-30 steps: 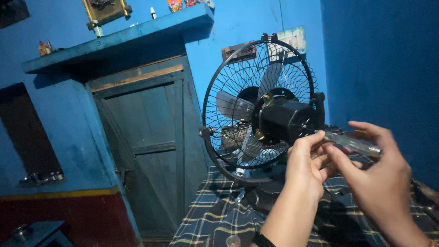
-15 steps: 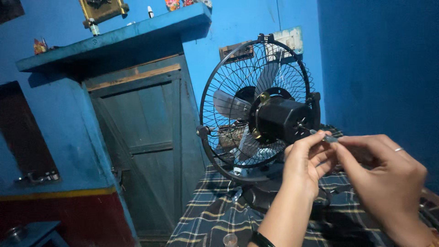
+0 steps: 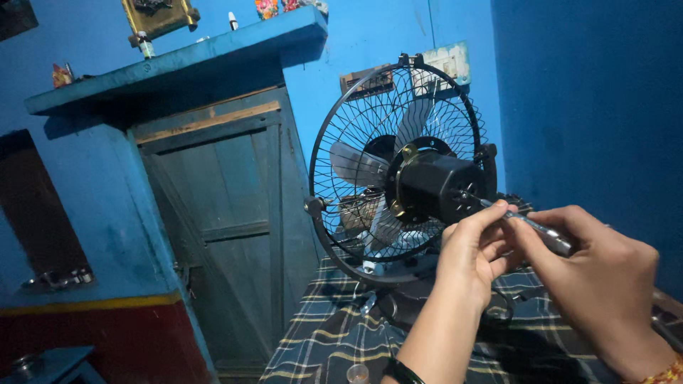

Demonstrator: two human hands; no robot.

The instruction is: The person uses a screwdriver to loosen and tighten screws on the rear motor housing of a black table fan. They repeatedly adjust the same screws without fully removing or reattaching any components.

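Head view, fan: a black table fan (image 3: 398, 171) stands on a checked cloth (image 3: 320, 341), its rear toward the camera, so the black motor housing (image 3: 437, 186) at the back faces the hands.
Head view, screwdriver: a thin metal screwdriver (image 3: 530, 226) lies nearly level, its tip at the rear face of the motor housing, apparently at a screw there; the shaft runs right, back into the hands.
Left hand: the left hand (image 3: 473, 252) has its fingertips pinched together on the shaft near the tip, seemingly to steady it against the housing.
Right hand: the right hand (image 3: 597, 277) is closed around the handle end, fingers curled over it, placed behind to turn and press.
Edges: the fan's base sits near the cloth's far side, close to the blue wall (image 3: 590, 107); the wire guard (image 3: 334, 142) overhangs toward the wooden door (image 3: 220, 227).
Open room: free cloth lies in front of the base toward the near edge; right of the hands the wall is close, leaving little sideways room.
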